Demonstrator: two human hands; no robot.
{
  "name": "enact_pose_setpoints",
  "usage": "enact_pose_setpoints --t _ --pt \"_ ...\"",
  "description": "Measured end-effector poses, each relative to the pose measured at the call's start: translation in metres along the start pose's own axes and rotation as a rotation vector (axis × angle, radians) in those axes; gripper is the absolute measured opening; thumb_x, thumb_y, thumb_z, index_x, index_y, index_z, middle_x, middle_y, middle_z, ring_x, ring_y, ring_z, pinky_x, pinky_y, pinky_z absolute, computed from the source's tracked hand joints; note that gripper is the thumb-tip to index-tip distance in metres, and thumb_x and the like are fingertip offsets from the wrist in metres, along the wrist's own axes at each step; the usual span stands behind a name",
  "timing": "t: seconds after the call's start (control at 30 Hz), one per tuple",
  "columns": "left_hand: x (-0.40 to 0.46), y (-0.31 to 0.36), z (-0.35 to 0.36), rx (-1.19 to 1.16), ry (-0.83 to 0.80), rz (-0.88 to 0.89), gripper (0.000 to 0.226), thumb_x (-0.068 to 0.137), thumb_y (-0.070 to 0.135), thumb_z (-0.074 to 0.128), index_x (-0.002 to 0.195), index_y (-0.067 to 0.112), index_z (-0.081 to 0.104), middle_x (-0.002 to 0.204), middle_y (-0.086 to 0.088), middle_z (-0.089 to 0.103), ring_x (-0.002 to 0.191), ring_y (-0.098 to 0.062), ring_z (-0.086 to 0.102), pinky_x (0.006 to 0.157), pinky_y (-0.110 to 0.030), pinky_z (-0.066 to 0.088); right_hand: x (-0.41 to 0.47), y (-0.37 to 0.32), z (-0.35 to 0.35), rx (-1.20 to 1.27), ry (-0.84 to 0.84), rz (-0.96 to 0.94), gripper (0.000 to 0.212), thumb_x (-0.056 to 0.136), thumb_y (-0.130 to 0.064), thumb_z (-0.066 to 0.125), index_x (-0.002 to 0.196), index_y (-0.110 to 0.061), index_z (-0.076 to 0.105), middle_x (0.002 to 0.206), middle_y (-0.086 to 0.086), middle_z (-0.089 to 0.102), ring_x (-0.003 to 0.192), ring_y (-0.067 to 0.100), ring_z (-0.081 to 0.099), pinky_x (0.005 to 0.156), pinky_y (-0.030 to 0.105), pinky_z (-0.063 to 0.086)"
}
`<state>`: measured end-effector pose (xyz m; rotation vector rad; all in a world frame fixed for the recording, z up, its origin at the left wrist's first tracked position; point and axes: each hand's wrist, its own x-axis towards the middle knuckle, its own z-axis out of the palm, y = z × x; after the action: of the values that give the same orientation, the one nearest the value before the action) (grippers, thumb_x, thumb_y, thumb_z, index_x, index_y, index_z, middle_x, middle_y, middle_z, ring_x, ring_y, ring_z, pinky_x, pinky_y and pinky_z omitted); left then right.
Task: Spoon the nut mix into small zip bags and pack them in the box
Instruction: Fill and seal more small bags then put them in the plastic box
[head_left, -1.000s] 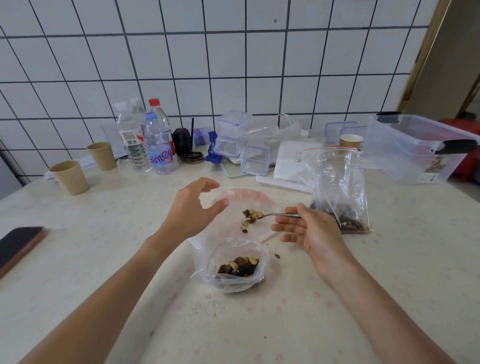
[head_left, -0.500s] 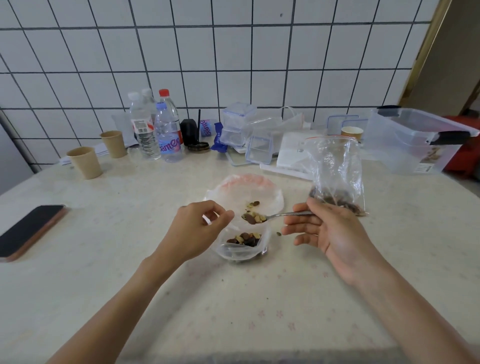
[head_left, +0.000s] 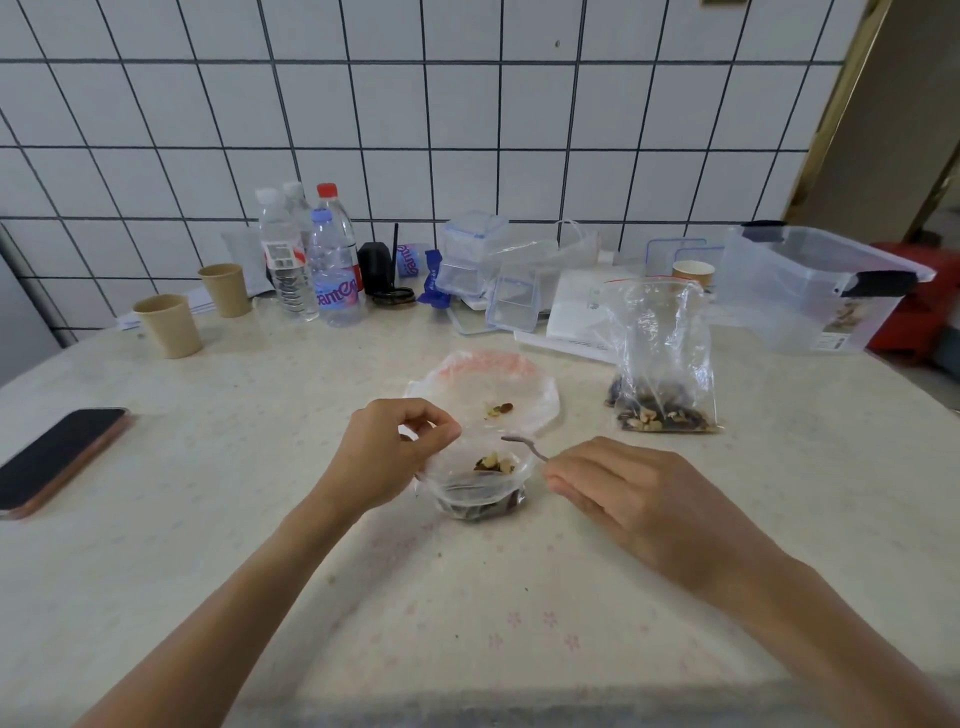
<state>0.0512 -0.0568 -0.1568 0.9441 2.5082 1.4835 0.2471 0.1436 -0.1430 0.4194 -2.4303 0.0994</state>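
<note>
A small zip bag (head_left: 475, 493) stands open on the table with nut mix (head_left: 493, 462) inside. My left hand (head_left: 387, 457) pinches the bag's left rim and holds the mouth open. My right hand (head_left: 639, 493) holds a metal spoon (head_left: 524, 447) whose tilted bowl hangs over the bag's mouth. Behind it lies a flattened clear bag (head_left: 493, 379) with a few loose nuts on it. A larger zip bag of nut mix (head_left: 660, 374) stands at the right. The clear plastic box (head_left: 810, 291) sits at the far right.
A phone (head_left: 57, 457) lies at the left table edge. Two paper cups (head_left: 169, 325), water bottles (head_left: 322, 270), small clear containers (head_left: 478, 260) and white papers (head_left: 576, 306) line the tiled wall.
My left hand came down from the air and took the small bag's rim. The spoon moved down over the bag and tipped; its nuts are now in the bag.
</note>
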Motion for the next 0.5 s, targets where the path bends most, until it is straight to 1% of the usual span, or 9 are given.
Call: enact_pose_setpoints --t 0.07,0.1,0.13,0.2,0.23,0.33,0.4,0.43,0.5 --pt "-0.001 -0.001 -0.002 0.04 0.003 0.007 0.008 0.091 0.033 0.078 0.084 0.029 0.08 0.078 0.005 0.073 0.058 -0.021 0.068 0.061 -0.027 0.057 0.0 0.001 0.001 0.193 0.053 0.135 0.035 0.108 -0.029 0.048 0.11 -0.007 0.074 0.099 -0.003 0.073 0.085 0.014 0.07 0.07 0.03 0.056" --pt "-0.001 -0.001 -0.003 0.063 0.002 0.009 0.009 0.091 0.037 0.077 0.085 0.03 0.079 0.079 0.006 0.073 0.06 -0.02 0.067 0.064 -0.029 0.057 0.001 0.002 0.002 0.332 0.083 0.242 0.033 0.109 -0.028 0.047 0.11 -0.009 0.074 0.099 -0.007 0.073 0.086 0.008 0.069 0.072 0.024 0.053" --pt "-0.001 -0.002 -0.004 0.084 0.004 0.011 0.012 0.091 0.04 0.076 0.085 0.03 0.079 0.08 0.007 0.074 0.06 -0.016 0.066 0.066 -0.029 0.056 0.002 0.003 0.003 0.481 0.112 0.36 0.032 0.109 -0.027 0.047 0.108 -0.011 0.074 0.096 -0.008 0.074 0.088 0.008 0.07 0.072 0.022 0.052" --pt "0.001 -0.002 -0.006 0.11 0.029 0.006 0.019 0.091 0.047 0.073 0.086 0.03 0.078 0.081 0.009 0.073 0.06 -0.009 0.064 0.065 -0.023 0.052 0.008 0.004 0.009 0.728 0.193 0.56 0.029 0.108 -0.023 0.048 0.105 -0.012 0.074 0.089 0.0 0.076 0.089 0.018 0.074 0.067 0.027 0.056" --pt "0.003 -0.002 -0.008 0.115 0.051 -0.002 0.021 0.091 0.048 0.072 0.086 0.029 0.078 0.083 0.009 0.073 0.061 -0.009 0.064 0.065 -0.022 0.051 0.011 0.006 0.012 0.797 0.242 0.617 0.028 0.108 -0.021 0.048 0.104 -0.011 0.074 0.088 0.003 0.077 0.089 0.021 0.075 0.065 0.031 0.058" --pt "0.015 -0.002 -0.011 0.115 0.115 -0.026 0.021 0.091 0.049 0.072 0.088 0.029 0.076 0.085 0.011 0.072 0.069 -0.011 0.067 0.067 -0.024 0.053 0.022 0.015 0.023 0.896 0.324 0.722 0.028 0.108 -0.02 0.049 0.1 -0.008 0.073 0.085 0.008 0.077 0.083 0.024 0.077 0.062 0.033 0.06" --pt "0.028 -0.003 -0.009 0.16 0.151 -0.013 0.022 0.09 0.049 0.073 0.096 0.028 0.074 0.091 0.014 0.07 0.078 -0.008 0.067 0.068 -0.022 0.051 0.03 0.025 0.033 0.932 0.362 0.803 0.029 0.109 -0.022 0.049 0.099 -0.008 0.072 0.084 0.009 0.077 0.08 0.025 0.078 0.059 0.031 0.059" --pt "0.035 -0.005 -0.007 0.193 0.171 0.0 0.026 0.088 0.05 0.075 0.102 0.027 0.072 0.097 0.014 0.069 0.084 -0.006 0.066 0.07 -0.02 0.05 0.033 0.03 0.039 0.936 0.377 0.843 0.03 0.109 -0.024 0.049 0.098 -0.009 0.072 0.084 0.009 0.078 0.08 0.025 0.078 0.059 0.031 0.059" --pt "0.052 -0.009 -0.002 0.264 0.201 0.004 0.045 0.084 0.054 0.078 0.118 0.026 0.066 0.116 0.01 0.064 0.096 -0.006 0.063 0.077 -0.021 0.047 0.04 0.042 0.051 0.886 0.385 0.894 0.03 0.109 -0.025 0.048 0.096 -0.012 0.071 0.082 0.007 0.078 0.078 0.023 0.078 0.058 0.031 0.059"
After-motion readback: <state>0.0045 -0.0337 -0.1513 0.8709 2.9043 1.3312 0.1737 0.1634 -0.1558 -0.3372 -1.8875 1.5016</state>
